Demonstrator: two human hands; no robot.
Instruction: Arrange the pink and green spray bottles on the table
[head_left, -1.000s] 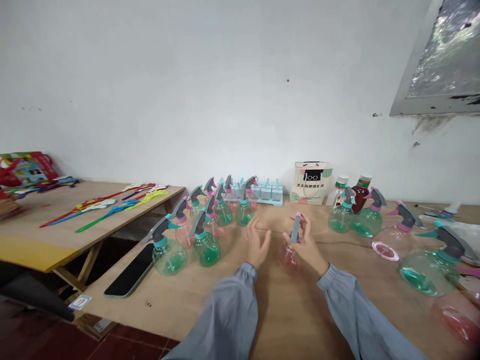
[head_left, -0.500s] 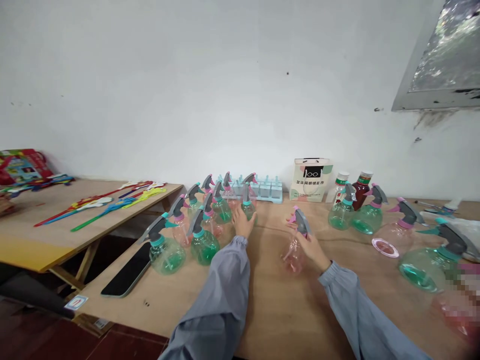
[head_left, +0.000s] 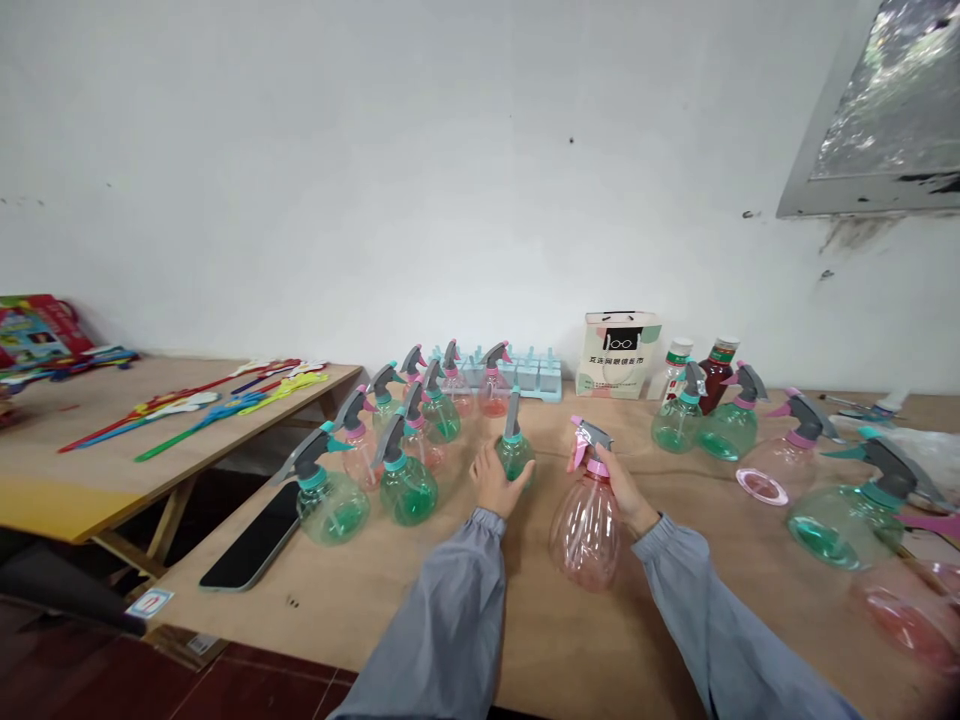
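Observation:
Around the lower body of a green spray bottle [head_left: 514, 455] my left hand [head_left: 497, 484] is closed, thumb on the right side. That bottle stands upright with its grey head up. My right hand [head_left: 624, 492] grips a pink spray bottle [head_left: 585, 535] at the neck, just under its grey and pink trigger head. Part of the fingers is hidden behind the neck. Left of my left hand, several green and pink spray bottles stand grouped, including a green spray bottle [head_left: 409, 492] in front and a pink spray bottle [head_left: 493, 398] behind.
More spray bottles line the right side, including a green spray bottle [head_left: 840, 525]. A black phone [head_left: 251, 540] lies at the left edge. Along the wall are a light blue mould tray [head_left: 540, 380], a paper bag [head_left: 619, 355] and a red-brown bottle [head_left: 718, 375]. Another table [head_left: 45, 455] stands left.
My left hand has shifted right and nearer with the green spray bottle, away from the pink one behind. The pink spray bottle in my right hand has come nearer and looks larger.

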